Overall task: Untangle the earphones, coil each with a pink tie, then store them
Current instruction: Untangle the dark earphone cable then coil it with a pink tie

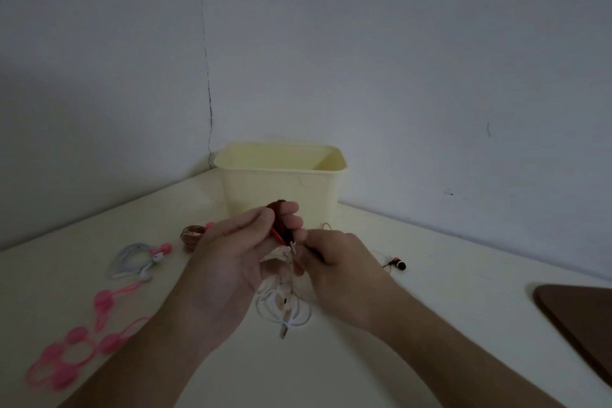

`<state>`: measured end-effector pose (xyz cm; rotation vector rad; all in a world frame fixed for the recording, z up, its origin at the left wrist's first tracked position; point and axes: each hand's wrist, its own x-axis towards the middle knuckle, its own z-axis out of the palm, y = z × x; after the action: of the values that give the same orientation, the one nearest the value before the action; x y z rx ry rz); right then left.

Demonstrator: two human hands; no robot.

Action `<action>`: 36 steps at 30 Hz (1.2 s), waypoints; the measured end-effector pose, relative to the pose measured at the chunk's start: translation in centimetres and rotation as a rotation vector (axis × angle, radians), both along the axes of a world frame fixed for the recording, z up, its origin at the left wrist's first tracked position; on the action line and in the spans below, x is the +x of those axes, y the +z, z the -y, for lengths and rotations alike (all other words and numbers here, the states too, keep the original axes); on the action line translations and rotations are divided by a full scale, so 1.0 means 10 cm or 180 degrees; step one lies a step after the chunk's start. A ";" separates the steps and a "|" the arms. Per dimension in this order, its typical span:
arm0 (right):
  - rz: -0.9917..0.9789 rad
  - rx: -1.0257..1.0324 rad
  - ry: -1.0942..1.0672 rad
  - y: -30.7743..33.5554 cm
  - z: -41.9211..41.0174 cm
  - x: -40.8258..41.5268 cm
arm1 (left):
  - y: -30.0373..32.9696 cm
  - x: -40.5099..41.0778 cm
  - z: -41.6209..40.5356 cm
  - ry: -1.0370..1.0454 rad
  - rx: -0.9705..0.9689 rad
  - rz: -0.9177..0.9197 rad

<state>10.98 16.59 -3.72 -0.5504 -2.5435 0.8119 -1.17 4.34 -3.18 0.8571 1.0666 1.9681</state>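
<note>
Now your left hand (238,252) curls its fingers around a dark red earphone coil (280,214), and your right hand (334,258) pinches its wire. White earphones (281,305) hang below both hands. The yellow bin (281,182) stands at twelve o'clock, loose pink ties (76,341) lie at eight o'clock.

A pale counter (430,275) stands in a corner between two grey walls (430,60). At its right edge lies a dark brown board (583,318), partly out of the view.
</note>
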 end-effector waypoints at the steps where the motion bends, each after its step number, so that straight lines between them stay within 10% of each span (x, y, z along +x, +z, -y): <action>1: 0.0023 0.0052 0.0036 0.00 0.02 0.00 | -0.01 -0.01 -0.01 0.0164 -0.0038 -0.0088; 16: -0.0179 0.0009 0.0006 0.12 0.08 0.05 | -0.27 -0.14 -0.13 0.0625 -0.0864 -0.1893; 26: -0.0603 0.0008 -0.0604 0.07 -0.09 0.04 | -0.15 -0.02 -0.06 -0.0551 -0.0168 -0.0542; 36: 0.0184 0.0339 -0.0009 0.05 0.08 0.01 | -0.15 -0.06 -0.09 0.0587 -0.0306 -0.0879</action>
<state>11.08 15.78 -3.25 -0.5507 -2.6201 0.6638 -1.82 5.20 -4.72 1.0301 1.4326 1.9666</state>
